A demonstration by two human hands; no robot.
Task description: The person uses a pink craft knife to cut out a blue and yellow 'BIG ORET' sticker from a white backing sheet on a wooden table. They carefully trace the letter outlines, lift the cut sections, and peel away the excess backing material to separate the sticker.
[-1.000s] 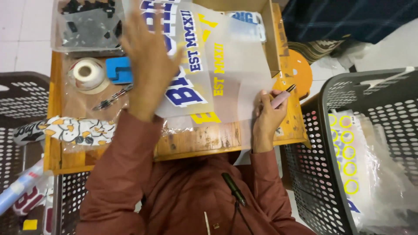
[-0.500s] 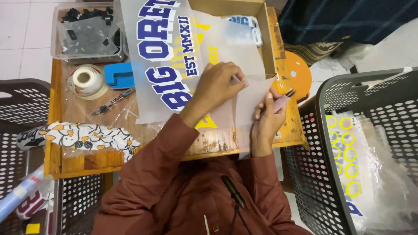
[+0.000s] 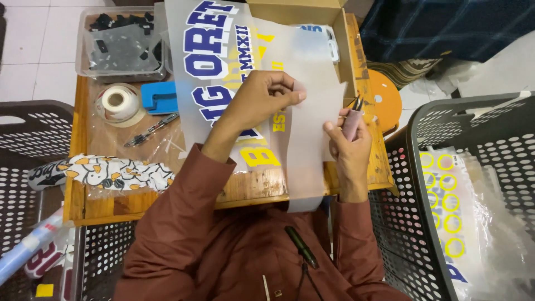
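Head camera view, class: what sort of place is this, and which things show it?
Probably a small print or sticker-cutting workshop. Sheets of cut blue lettering cover a wooden table, the right hand holds a small tool, and a basket holds film with yellow rings.

On my desk (image 3: 111, 209): tape roll (image 3: 117, 102), blue block (image 3: 160, 97), small cutters (image 3: 150, 129), patterned cloth (image 3: 111, 171), clear tray of black parts (image 3: 120, 44). Black baskets (image 3: 423, 234) either side.

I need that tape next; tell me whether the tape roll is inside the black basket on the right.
No, the tape roll sits on the wooden table at its left end.
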